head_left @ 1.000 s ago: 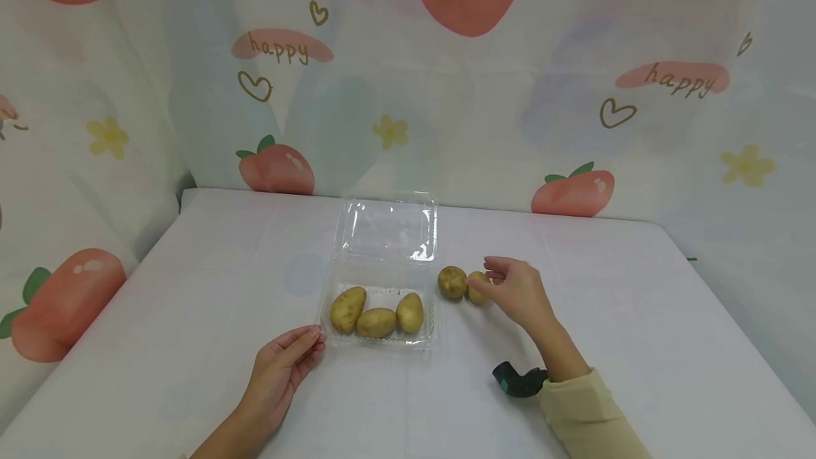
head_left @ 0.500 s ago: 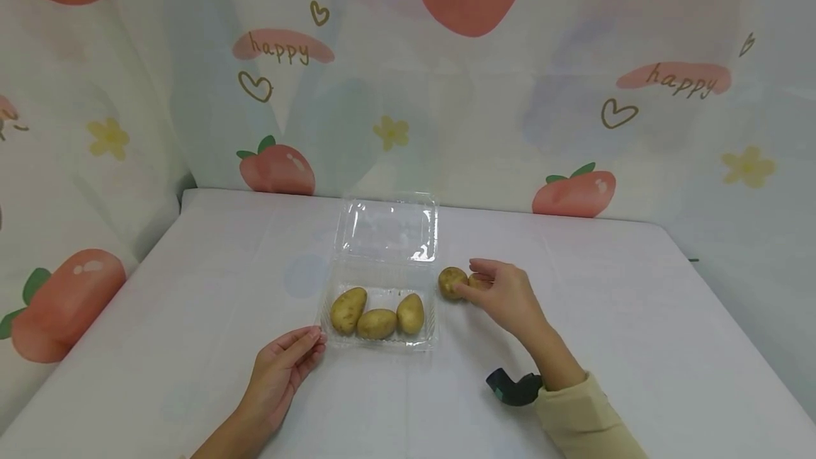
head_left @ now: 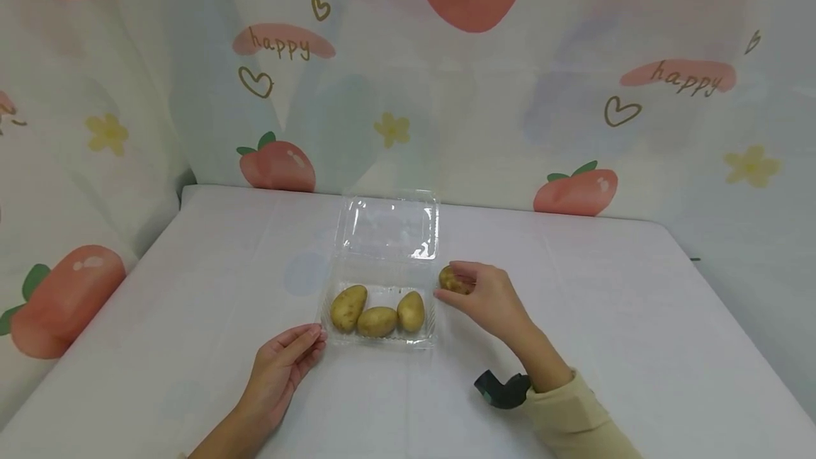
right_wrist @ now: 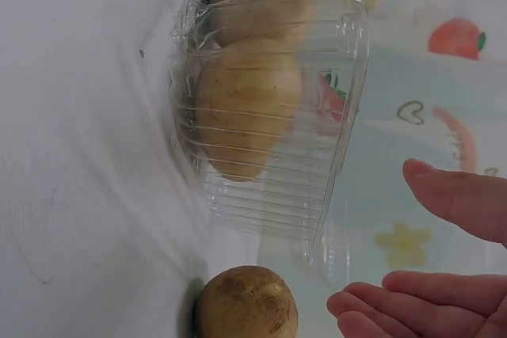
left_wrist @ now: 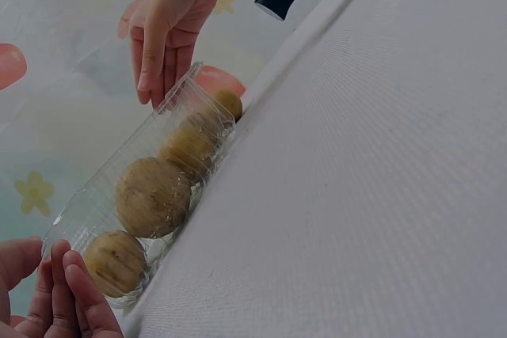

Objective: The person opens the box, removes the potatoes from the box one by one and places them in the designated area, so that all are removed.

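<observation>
A clear plastic clamshell box (head_left: 382, 343) stands with its lid (head_left: 390, 225) folded back. Inside lie a large potato (head_left: 348, 309), a middle potato (head_left: 377, 321) and a right-hand potato (head_left: 411, 312). My left hand (head_left: 280, 367) pinches the box's near left corner between thumb and fingers. Just right of the box is a loose potato (head_left: 448, 279), partly covered by my right hand (head_left: 494, 303). That hand hovers above it, thumb and fingers apart; in the right wrist view the same potato (right_wrist: 247, 302) sits on the table below the fingers, with nothing gripped.
A white cloth covers the table (head_left: 612, 303). Behind it hangs a printed backdrop (head_left: 472, 112) with fruit and "happy" lettering. A black curved device (head_left: 502, 389) sits at my right wrist, near the sleeve (head_left: 574, 409).
My right hand has moved left, from over the farther-right loose potato to over the one beside the box. The farther-right potato is now hidden in the head view. The left hand stays put.
</observation>
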A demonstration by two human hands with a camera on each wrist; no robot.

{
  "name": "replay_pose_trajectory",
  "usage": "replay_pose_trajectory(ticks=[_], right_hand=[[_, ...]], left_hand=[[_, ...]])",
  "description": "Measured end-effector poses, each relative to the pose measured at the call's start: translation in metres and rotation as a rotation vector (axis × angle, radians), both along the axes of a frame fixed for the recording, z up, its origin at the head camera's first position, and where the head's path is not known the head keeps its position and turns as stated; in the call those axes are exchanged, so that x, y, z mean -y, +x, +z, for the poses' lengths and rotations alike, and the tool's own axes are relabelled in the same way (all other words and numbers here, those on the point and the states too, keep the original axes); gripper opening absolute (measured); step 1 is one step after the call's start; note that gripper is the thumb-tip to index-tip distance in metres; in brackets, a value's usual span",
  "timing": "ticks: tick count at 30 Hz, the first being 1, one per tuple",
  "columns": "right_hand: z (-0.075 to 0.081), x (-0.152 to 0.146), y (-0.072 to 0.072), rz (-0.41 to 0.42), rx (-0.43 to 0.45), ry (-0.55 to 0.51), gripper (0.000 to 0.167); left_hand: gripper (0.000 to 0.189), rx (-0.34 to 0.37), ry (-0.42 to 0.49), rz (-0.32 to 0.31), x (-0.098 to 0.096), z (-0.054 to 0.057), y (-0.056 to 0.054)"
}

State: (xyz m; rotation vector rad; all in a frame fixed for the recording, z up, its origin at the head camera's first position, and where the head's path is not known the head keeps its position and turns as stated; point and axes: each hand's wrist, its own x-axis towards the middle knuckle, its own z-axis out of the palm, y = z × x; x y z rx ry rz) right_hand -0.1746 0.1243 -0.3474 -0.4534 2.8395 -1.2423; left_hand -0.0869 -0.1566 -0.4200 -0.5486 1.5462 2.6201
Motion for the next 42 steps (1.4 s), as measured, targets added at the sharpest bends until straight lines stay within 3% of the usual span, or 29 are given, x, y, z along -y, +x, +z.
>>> replay_pose_trajectory(ticks=[9, 19, 30, 42], right_hand=[[-0.001, 0.009, 0.003, 0.042, 0.000, -0.006, 0.055], [-0.001, 0.019, 0.004, 0.107, -0.061, -0.031, 0.049], [0.000, 0.028, 0.004, 0.116, -0.034, 0.044, 0.051], [0.004, 0.039, -0.003, 0.218, -0.104, 0.260, 0.051]], left_hand=[[0.008, 0.014, 0.006, 0.005, 0.000, 0.000, -0.001], [0.006, 0.005, -0.003, 0.002, 0.000, 0.001, -0.001], [0.006, 0.011, 0.004, 0.009, 0.000, 0.000, -0.001], [0.007, 0.017, 0.014, 0.008, 0.001, -0.001, -0.001]])
